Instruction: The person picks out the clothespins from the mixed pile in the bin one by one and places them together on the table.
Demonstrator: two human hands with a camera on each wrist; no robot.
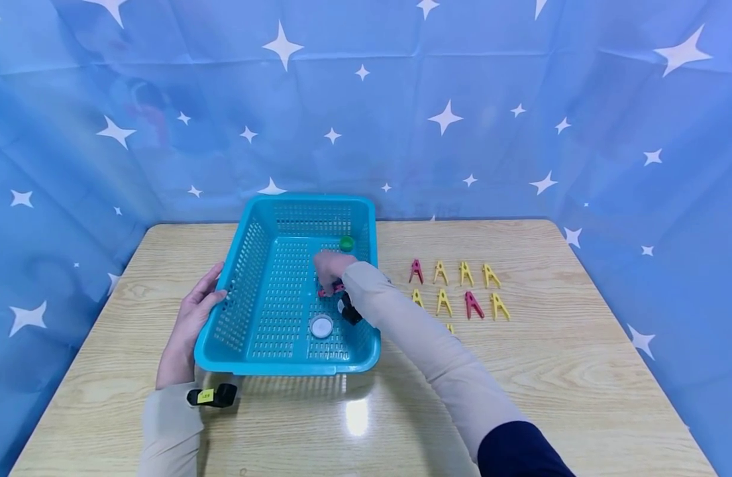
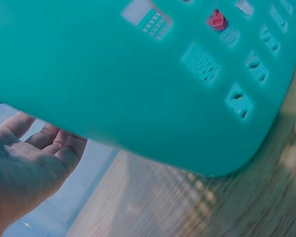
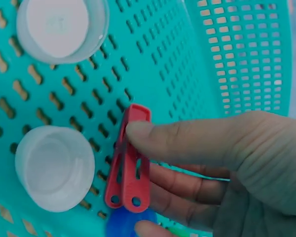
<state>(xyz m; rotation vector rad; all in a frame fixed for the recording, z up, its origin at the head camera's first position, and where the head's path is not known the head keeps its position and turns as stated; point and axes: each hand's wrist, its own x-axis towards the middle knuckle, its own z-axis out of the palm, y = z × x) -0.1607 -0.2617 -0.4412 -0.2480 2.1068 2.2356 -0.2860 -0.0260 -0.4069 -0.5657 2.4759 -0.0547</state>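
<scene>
My left hand (image 1: 197, 308) grips the left rim of a turquoise plastic basket (image 1: 285, 368), thumb over the edge and fingers along the outside wall. Inside the basket, my right hand (image 1: 332, 266) pinches a red clothespin (image 3: 136, 165) between thumb and fingers, close over the slotted floor. Near it in the right wrist view are a round cap with a white face (image 3: 59, 24) and a small translucent cup (image 3: 54, 168). Partly hidden below the clothespin is a round blue piece (image 3: 126, 222). A green cap (image 1: 346, 243) lies toward the basket's far right corner.
Right of the basket, yellow clothespins (image 1: 443, 303) and red clothespins (image 1: 473, 305) lie in rows on the wooden table (image 1: 568, 371). My right sleeve (image 1: 425, 344) passes over the basket's right rim and partly covers the nearest ones. A blue star-patterned curtain (image 1: 366, 132) hangs behind the table.
</scene>
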